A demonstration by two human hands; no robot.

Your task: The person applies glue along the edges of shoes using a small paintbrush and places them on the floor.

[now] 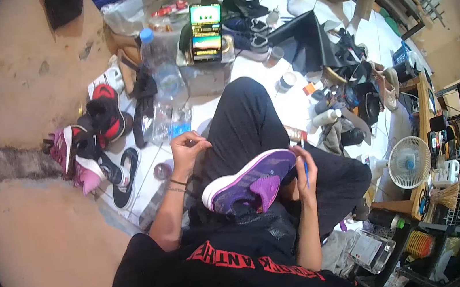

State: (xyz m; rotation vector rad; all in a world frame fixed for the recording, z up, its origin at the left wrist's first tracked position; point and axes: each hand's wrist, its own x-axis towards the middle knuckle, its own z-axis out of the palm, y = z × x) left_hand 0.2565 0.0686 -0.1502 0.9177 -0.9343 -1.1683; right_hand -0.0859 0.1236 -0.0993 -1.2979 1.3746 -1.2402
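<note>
Shirt [166, 279], black, red-lettered: one, bottom centre of the frame. Purple shoe [235, 190], pale-soled: one, tilted on its side at the lap [244, 118], centre of the frame. Judged light, the upper soft and pliable, the sole stiffer and grippy; best taken by heel or sole edge, the floppy tongue [265, 190] being avoided. Left hand [189, 149]: thumb and fingertips drawn together, apart from the shoe; whether anything fine is pinched cannot be told. Right hand [311, 170]: placed at the toe, blue tool [306, 174] gripped, one. Phone [207, 33], lit: one, upper centre. Fan [410, 163], white: one, right. Heaped shoes [103, 111]: several, left, exact count obscured by overlap.
</note>
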